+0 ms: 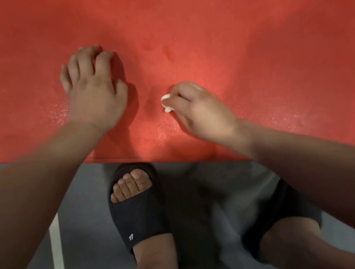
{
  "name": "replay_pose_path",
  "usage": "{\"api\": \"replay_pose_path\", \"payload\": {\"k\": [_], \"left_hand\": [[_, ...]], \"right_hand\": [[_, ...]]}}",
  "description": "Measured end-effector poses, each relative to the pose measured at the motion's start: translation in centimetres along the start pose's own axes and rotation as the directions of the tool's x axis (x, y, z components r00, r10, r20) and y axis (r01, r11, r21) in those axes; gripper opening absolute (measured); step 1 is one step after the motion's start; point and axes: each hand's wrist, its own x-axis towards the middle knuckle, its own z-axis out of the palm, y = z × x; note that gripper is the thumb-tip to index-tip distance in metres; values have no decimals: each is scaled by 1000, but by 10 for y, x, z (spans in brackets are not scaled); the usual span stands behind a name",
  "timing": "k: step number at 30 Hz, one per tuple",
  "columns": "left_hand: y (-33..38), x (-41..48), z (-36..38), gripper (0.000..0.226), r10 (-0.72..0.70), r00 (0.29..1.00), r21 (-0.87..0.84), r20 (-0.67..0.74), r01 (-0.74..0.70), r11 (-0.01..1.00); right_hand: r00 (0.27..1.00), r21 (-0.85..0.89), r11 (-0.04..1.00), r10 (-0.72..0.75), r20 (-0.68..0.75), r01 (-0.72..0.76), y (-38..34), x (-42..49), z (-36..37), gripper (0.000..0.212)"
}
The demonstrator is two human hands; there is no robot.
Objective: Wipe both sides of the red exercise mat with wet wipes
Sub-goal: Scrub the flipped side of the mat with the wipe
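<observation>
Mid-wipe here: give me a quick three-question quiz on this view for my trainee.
1. Which hand grips the wipe? A) left B) right C) neither
2. True or false: the left hand is lifted clear of the mat.
3. Fill in: the black slide stands on the grey ____.
Key: 1 B, the right hand; 2 false, it rests on the mat; 3 floor.

Your red mat (223, 21) lay flat, its near strip glistening wet; the white wipe (166, 103) sat bunched on it, pinched in your right hand (200, 109).
</observation>
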Motion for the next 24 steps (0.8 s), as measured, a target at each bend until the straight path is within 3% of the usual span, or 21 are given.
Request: {"api": "replay_pose_path", "payload": {"k": [3,5,7,11,15,17,19,21,24], "left_hand": [[-4,2,2,55,17,1000,11,-24,-17,1000],[-5,1,4,55,28,999,36,-42,-27,999],[-7,1,5,55,42,998,59,-57,-38,998],[-10,0,8,56,47,996,81,-75,-41,996],[-11,-1,10,56,52,995,86,-86,-44,995],[-11,0,10,56,52,995,81,-85,-45,996],[-11,-1,9,57,50,995,76,-81,-44,996],[-13,-1,9,57,54,995,76,-78,-48,996],[-15,-2,9,57,68,995,69,-71,-64,996]], "right_hand": [[985,-80,989,113,-129,-124,40,21,-18,20],[915,-89,939,298,-270,-332,62,35,-28,23],[854,-57,897,397,-337,-439,57,38,-21,22],[940,-19,956,284,-187,-292,19,23,-4,26],[979,-32,985,163,-119,-167,36,28,-24,18],[952,-47,966,240,-188,-253,55,46,-33,25],[876,-42,908,389,-284,-416,69,67,-34,35],[834,-15,877,451,-316,-480,65,77,-26,29],[966,-39,975,208,-153,-217,24,58,-4,24]]}}
